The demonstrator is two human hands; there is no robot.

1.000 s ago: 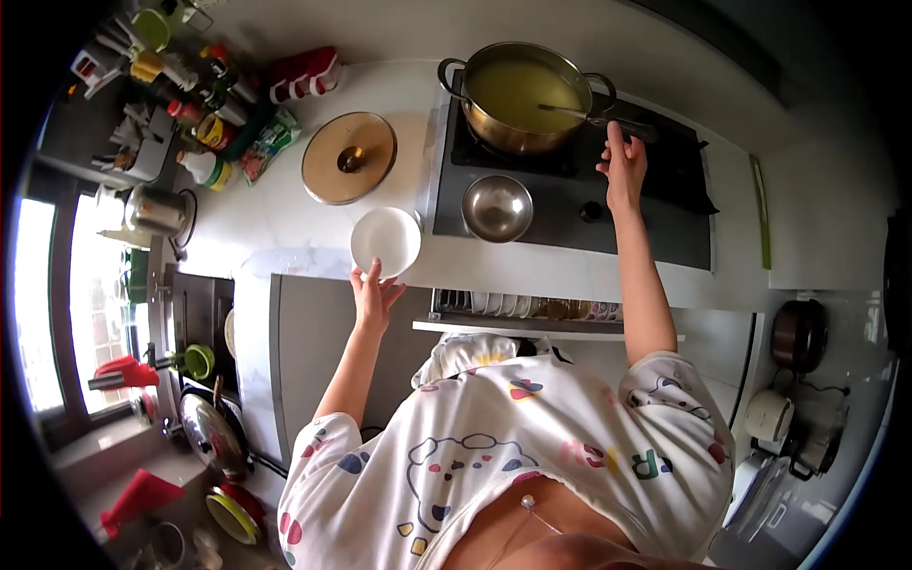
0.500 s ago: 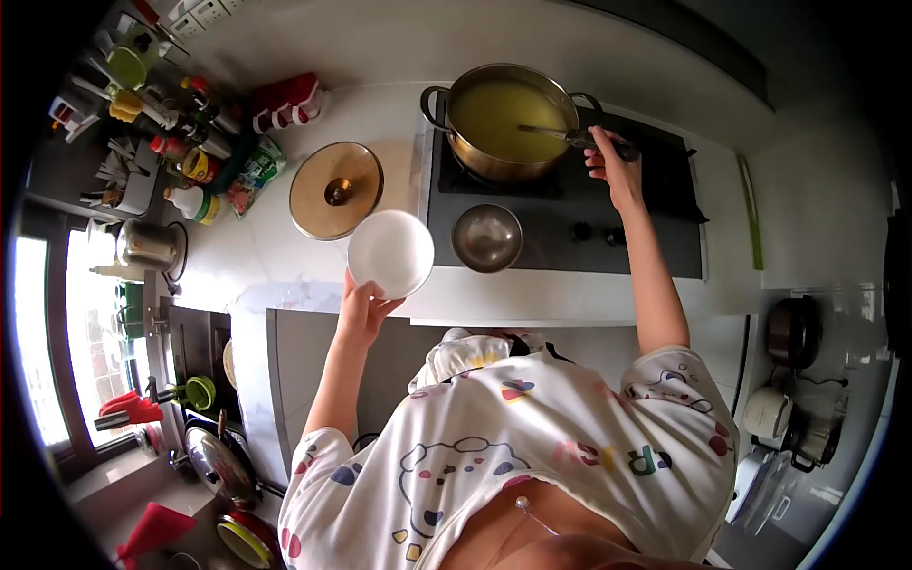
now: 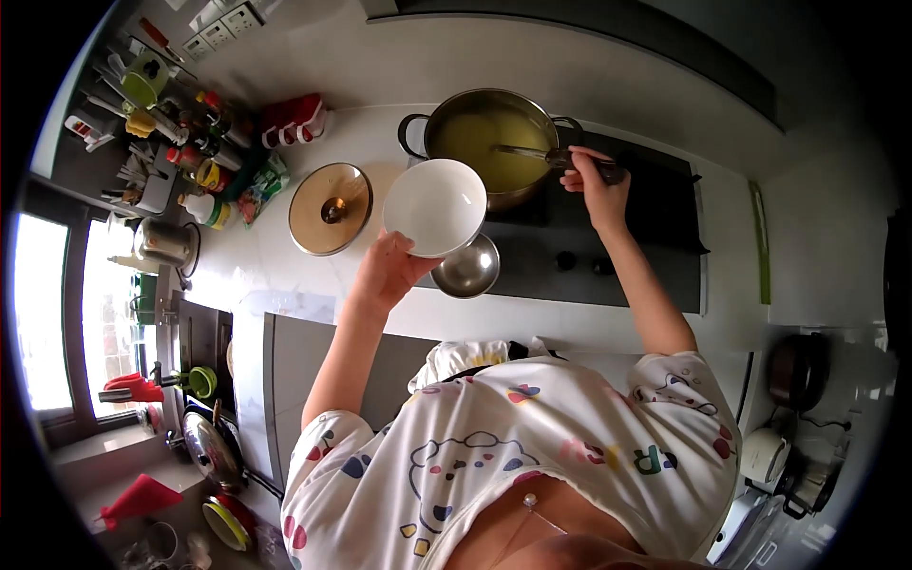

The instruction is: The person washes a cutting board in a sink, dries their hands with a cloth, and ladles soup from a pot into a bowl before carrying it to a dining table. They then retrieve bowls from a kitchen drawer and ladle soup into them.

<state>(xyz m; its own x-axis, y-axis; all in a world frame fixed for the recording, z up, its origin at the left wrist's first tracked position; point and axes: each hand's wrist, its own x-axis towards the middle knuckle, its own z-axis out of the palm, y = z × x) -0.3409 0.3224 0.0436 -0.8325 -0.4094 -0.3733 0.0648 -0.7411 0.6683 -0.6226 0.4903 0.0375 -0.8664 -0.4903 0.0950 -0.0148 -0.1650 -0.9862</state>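
Note:
My left hand [image 3: 389, 270] grips the near rim of a white bowl [image 3: 435, 206], which is tilted and has nothing visible in it. The bowl is held up beside the large two-handled pot [image 3: 519, 198] and covers part of its near left side in my view. Yellowish liquid [image 3: 465, 140] fills much of the pot. My right hand [image 3: 600, 194] is closed around the dark handle of a ladle [image 3: 521, 152]; its metal stem reaches into the pot, and its far end is hidden in the liquid. Below the white bowl sits a small metal bowl [image 3: 469, 270], partly covered by it.
The pot stands on a dark stovetop [image 3: 541, 271] with knobs at its front. A glass lid [image 3: 323, 228] lies on the counter to the left. Farther left are bottles [image 3: 204, 211], a red rack [image 3: 293, 122] and a metal kettle [image 3: 157, 245]. A sink area is at lower left.
My left hand has brought the white bowl right and up, closer to the pot, tilting it. My right hand still holds the ladle in the pot. The camera view has shifted slightly.

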